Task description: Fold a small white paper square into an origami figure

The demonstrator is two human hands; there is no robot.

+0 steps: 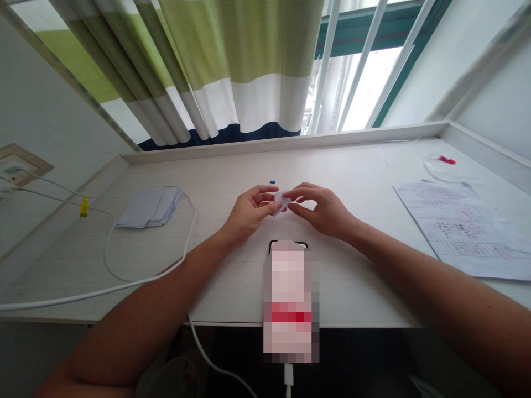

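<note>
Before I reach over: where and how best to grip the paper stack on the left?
I'd pinch the paper stack top-to-bottom at its near edge, coming from the near side: it lies flat, and the white cable curves past its far and right sides.

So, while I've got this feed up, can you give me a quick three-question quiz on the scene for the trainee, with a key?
1. What does the left hand have under its thumb?
2. True or false: the yellow tag lies nearer the right hand than the left hand.
3. Fill in, from the person's view: the pile of white paper lies to the ___ of the gridded sheet.

Key:
1. A small white piece of paper.
2. False; the yellow tag is nearer the left hand.
3. Left.
</note>
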